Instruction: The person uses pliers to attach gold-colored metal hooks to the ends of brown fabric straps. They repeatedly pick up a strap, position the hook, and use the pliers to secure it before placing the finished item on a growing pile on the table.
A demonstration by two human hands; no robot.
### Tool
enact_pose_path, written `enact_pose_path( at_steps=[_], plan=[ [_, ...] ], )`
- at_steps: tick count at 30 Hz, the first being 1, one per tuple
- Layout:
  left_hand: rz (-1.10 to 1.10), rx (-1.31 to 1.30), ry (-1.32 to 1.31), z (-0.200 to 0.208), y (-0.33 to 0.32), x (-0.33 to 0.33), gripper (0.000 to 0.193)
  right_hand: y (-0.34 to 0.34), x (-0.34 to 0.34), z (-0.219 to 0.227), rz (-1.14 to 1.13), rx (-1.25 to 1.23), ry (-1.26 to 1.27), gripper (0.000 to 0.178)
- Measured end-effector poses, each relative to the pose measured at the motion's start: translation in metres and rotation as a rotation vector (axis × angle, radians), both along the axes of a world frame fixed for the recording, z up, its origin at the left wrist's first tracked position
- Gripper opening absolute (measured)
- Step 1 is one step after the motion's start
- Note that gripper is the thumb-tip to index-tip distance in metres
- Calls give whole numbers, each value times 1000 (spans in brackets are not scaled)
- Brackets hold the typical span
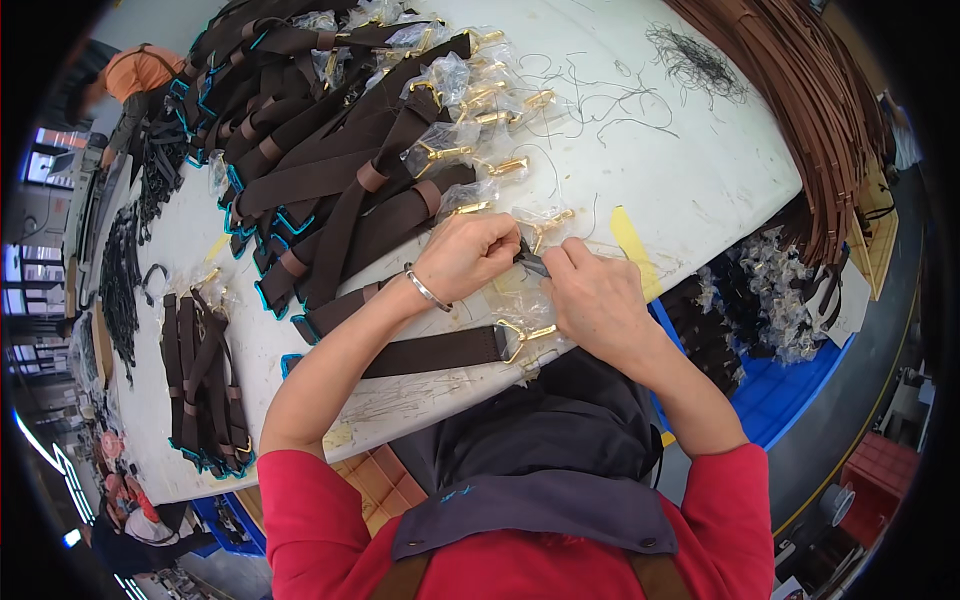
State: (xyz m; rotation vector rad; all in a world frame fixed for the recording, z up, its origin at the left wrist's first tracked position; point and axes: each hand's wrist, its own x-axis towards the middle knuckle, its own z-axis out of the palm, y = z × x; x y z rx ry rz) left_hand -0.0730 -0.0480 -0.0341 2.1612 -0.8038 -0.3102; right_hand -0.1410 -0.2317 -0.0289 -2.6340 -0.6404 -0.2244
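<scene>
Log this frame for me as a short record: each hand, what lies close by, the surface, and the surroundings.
Left hand: fingers closed at a small dark piece; bracelet on wrist
Right hand: fingers closed at the same piece; its kind is unclear
Nearest strap: brown, below the hands, gold clasp at its right end
Surface: white table
Beyond left hand: heaped brown straps, plastic-wrapped gold clasps
Far side: tangled threads
Right of table: blue crate

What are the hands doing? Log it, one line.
left hand: fingers curled | right hand: fingers bent | both at: small dark item, kind unclear | near: brown strap, gold clasp | white table
</scene>
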Motion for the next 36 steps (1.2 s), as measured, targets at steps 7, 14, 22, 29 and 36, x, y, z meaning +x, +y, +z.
enact_pose_path(
  at_steps=[7, 14, 22, 29, 36],
  plan=[
    [8, -5, -5, -3, -1, 0, 3, 2, 4, 1, 16, -34, -2, 15],
    [15, -7, -17, -4, -1, 0, 3, -2, 11, 5, 82, -32, 17, 17],
    [37, 35, 12, 2, -5, 1, 7, -15, 9, 4, 116, 211, 137, 21],
    [22, 80, 166, 17, -9, 19, 14, -30, 31, 16, -69, 277, 255, 32],
    [425, -606, 451, 68, -22, 36, 22, -22, 36, 19, -130, 142, 382, 30]
  ],
)
